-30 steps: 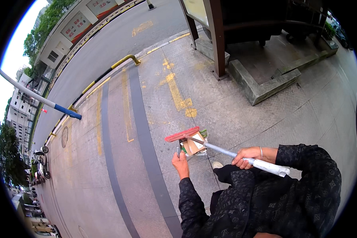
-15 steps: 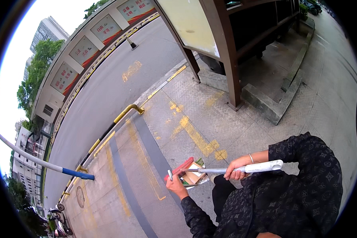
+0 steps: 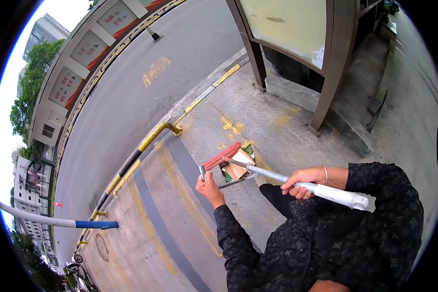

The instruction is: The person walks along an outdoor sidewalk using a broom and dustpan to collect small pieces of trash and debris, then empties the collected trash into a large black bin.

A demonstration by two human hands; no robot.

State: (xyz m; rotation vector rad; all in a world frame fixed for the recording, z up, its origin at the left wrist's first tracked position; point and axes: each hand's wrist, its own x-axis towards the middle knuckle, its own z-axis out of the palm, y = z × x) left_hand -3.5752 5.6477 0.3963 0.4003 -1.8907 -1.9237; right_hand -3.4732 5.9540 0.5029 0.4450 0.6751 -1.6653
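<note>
My right hand (image 3: 301,182), with a band at the wrist, is closed around a long white and silver pole (image 3: 270,173). The pole slants across in front of me. Its thick white end (image 3: 345,197) lies by my right forearm, and its thin reddish-brown tip reaches over a litter pan (image 3: 232,182). My left hand (image 3: 210,190) is closed around a grey metal handle (image 3: 202,171), whose rounded end sticks up above the fist. In the pan lie a piece of cardboard (image 3: 234,171) and some green scraps. A red bar (image 3: 222,155) runs along its far side.
A yellow-and-black rail (image 3: 140,146) borders the pavement by the road (image 3: 117,87). At the upper right stands a brown-framed board (image 3: 321,104) with a concrete base (image 3: 297,92). A white-and-blue pole (image 3: 96,224) juts in at the left, above a parked scooter (image 3: 78,275).
The view has shifted, and the brown-framed board now appears farther right. Both hands and the pan appear higher in view, and the pole slants more steeply. Both grips are kept.
</note>
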